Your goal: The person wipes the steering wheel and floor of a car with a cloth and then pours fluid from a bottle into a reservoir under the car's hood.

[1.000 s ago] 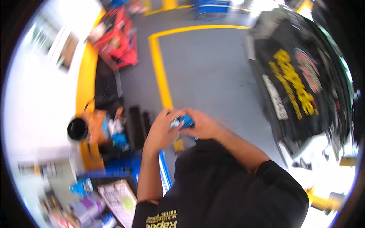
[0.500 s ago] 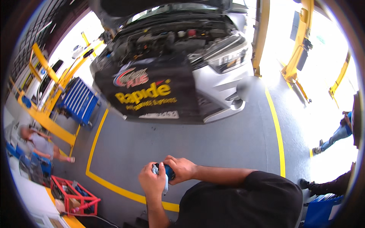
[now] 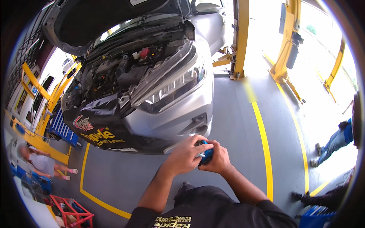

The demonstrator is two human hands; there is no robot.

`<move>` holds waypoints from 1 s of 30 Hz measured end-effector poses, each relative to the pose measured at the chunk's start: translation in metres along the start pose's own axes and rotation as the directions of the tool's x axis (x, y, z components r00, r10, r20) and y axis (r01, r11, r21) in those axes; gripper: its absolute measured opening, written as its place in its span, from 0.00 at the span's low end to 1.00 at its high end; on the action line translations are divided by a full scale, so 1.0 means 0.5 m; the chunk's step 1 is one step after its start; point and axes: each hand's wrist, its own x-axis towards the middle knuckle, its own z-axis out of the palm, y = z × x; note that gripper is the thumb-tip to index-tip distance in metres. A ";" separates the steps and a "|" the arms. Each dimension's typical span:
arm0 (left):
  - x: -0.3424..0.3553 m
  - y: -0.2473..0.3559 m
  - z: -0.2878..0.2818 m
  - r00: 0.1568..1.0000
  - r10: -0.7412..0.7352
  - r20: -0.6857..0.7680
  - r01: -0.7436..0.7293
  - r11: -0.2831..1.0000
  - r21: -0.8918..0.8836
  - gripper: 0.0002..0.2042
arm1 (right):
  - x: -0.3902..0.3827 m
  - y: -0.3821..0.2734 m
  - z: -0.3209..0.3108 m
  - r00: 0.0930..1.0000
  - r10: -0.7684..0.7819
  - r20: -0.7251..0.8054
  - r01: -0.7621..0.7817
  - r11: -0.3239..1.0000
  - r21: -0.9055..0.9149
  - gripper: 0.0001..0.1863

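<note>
My left hand (image 3: 185, 155) and my right hand (image 3: 218, 158) meet in front of me, close to the car's bumper in the picture. Between them is a small rounded blue-and-black object (image 3: 207, 153); its exact kind is unclear. My right fingers wrap its right side, and my left fingers curl over its left side and top. A bit of pale, cloth-like material (image 3: 200, 155) shows under my left fingers, mostly hidden. Ahead stands a silver car (image 3: 171, 127) with its hood (image 3: 114, 22) raised and its engine bay (image 3: 118, 68) exposed. A black cover (image 3: 100, 133) drapes over its front.
Yellow lift posts (image 3: 241, 41) stand beside the car and farther right. A blue tool cabinet (image 3: 64, 127) and a red metal-framed rack (image 3: 72, 212) are at left. One person (image 3: 40, 161) sits at left; another person's legs (image 3: 334, 140) show at right. Yellow lines (image 3: 262, 144) mark the floor.
The car now looks larger and nearer, shifted left in view. My hands have moved right and up in the picture, still together on the blue-and-black object. Less of the pale cloth shows.
</note>
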 end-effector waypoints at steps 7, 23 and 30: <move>0.299 -0.127 0.089 0.986 -0.094 -0.138 0.122 0.970 0.213 0.14 | 0.158 0.229 -0.100 0.992 0.129 0.005 -0.129 0.989 -0.079 0.44; 0.808 -0.371 0.022 0.967 -0.136 -0.215 0.159 0.983 0.095 0.25 | 0.741 0.609 -0.286 0.917 -0.371 0.149 0.366 0.929 0.063 0.46; 0.957 -0.431 0.087 0.654 -0.464 -0.598 0.677 0.711 0.188 0.24 | 0.950 0.778 -0.258 0.743 -0.610 0.275 0.448 0.759 0.473 0.47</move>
